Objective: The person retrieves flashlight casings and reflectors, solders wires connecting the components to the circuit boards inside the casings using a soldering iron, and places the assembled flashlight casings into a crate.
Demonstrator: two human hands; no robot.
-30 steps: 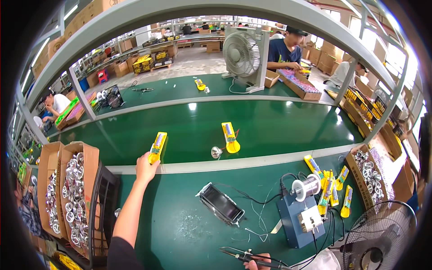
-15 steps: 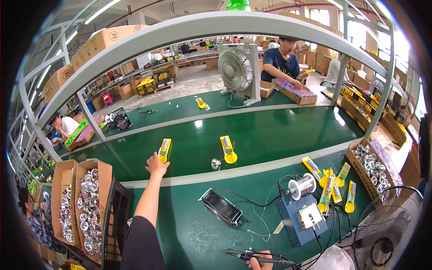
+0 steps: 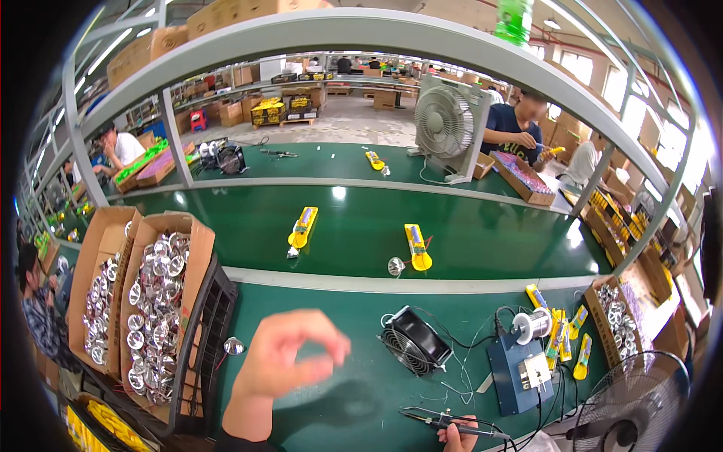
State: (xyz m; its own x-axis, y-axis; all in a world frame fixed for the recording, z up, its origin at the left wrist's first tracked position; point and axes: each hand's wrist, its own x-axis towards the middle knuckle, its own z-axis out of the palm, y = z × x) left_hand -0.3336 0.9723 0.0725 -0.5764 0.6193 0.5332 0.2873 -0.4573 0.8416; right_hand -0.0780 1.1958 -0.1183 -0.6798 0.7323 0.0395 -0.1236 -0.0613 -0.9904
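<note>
My left hand [image 3: 290,352] hovers above the green bench with its fingers curved, thumb and forefinger apart, and nothing visible between them. A shadow falls beside it. At the near edge, my right hand [image 3: 458,435] grips a soldering iron [image 3: 431,417] whose thin tip points left. On the green belt beyond lie two yellow torch bodies, the left one [image 3: 303,227] with a small silvery part by its near end. Beside the right one [image 3: 416,247] is a silver reflector cup [image 3: 396,266], joined by wire. Another reflector cup [image 3: 234,346] rests left of my left hand.
Cartons of reflector cups [image 3: 160,316] stand at left in a black crate [image 3: 197,361]. A small black fan [image 3: 414,340], a solder spool [image 3: 532,324], a blue soldering station [image 3: 520,373] and several yellow torch bodies [image 3: 559,335] occupy the right. A person [image 3: 514,128] works across the belt.
My left hand has come back from the left torch body on the belt to above the bench. The view has shifted; my right hand still holds the soldering iron.
</note>
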